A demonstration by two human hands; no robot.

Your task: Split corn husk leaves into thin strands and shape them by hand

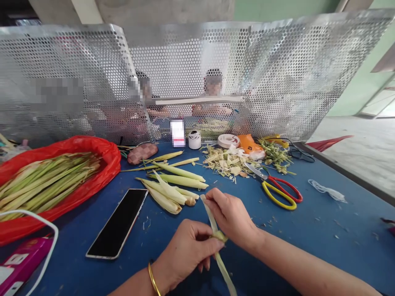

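Note:
My left hand (188,248) and my right hand (230,216) are both closed on one pale green leaf strip (212,224) low in the middle of the blue table (324,230). The left hand pinches it at a small knot or fold (219,236). The right hand grips the strip's upper part. A loose end of the strip (226,275) trails toward me. A gold bangle (153,279) sits on my left wrist. Just beyond my hands lies a small pile of trimmed pale stalks (173,185).
A red bag of long green leaves (46,181) lies left. A dark phone (119,222) rests near my left hand. Red-and-yellow scissors (279,189), leaf scraps (228,160) and tape rolls (228,140) sit right of centre. A perforated metal screen (277,74) stands behind, with people beyond it.

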